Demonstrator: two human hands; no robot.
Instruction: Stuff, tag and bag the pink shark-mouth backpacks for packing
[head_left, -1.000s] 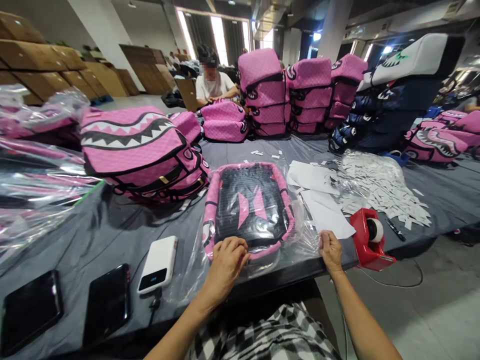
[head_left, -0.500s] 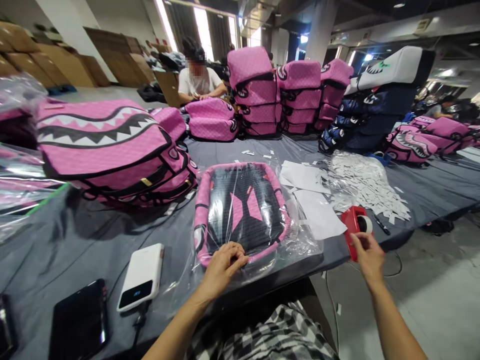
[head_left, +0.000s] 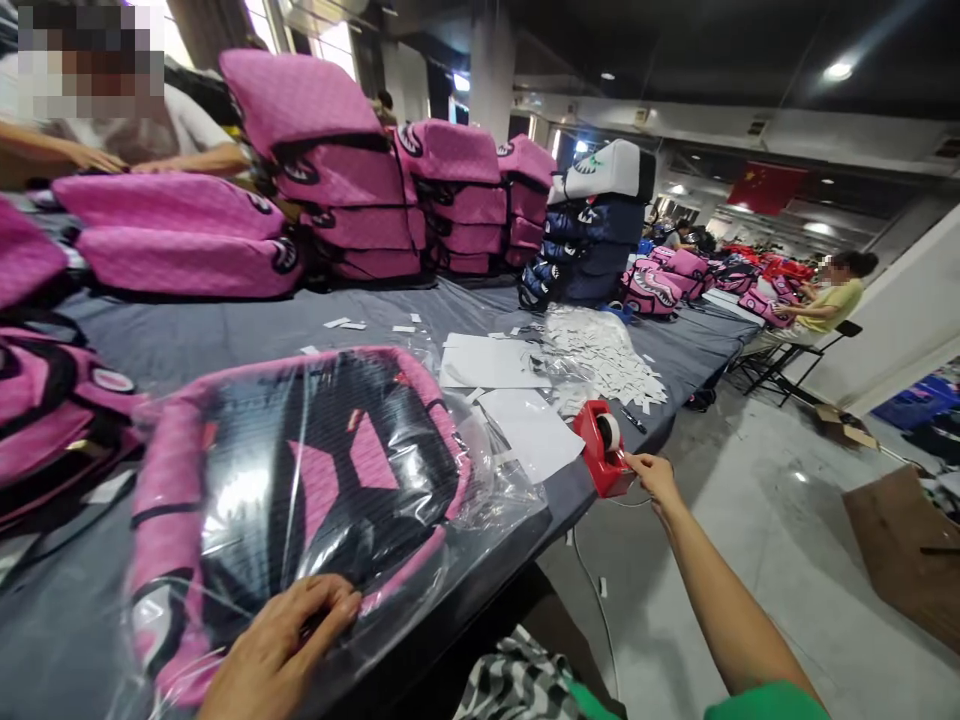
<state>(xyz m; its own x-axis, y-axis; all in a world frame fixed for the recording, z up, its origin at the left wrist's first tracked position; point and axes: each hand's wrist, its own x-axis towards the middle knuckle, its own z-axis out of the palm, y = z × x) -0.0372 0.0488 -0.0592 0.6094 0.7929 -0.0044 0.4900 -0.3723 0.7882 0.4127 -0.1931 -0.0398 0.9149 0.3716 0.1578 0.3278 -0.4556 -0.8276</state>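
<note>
A pink and black backpack (head_left: 341,465) lies flat inside a clear plastic bag (head_left: 491,500) in front of me. At its near edge my left hand (head_left: 281,645) is closed, thumb against fingers, pinching the bag's plastic. My right hand (head_left: 657,480) reaches to the front end of a red tape dispenser (head_left: 591,462), which holds a roll of tape (head_left: 609,432). Thumb and forefinger are pinched together at its cutting end, on the end of the tape; the strip itself barely shows.
White paper sheets (head_left: 525,425), a heap of small white tags (head_left: 604,355) and a black pen (head_left: 634,420) lie near the dispenser. Stacked pink bags (head_left: 349,190) and dark blue bags (head_left: 607,250) stand behind. A co-worker (head_left: 172,130) sits across the table.
My view has swung right and closer to the table. My right hand has shifted from above the dispenser to its front end. My left hand stays on the bag's near edge.
</note>
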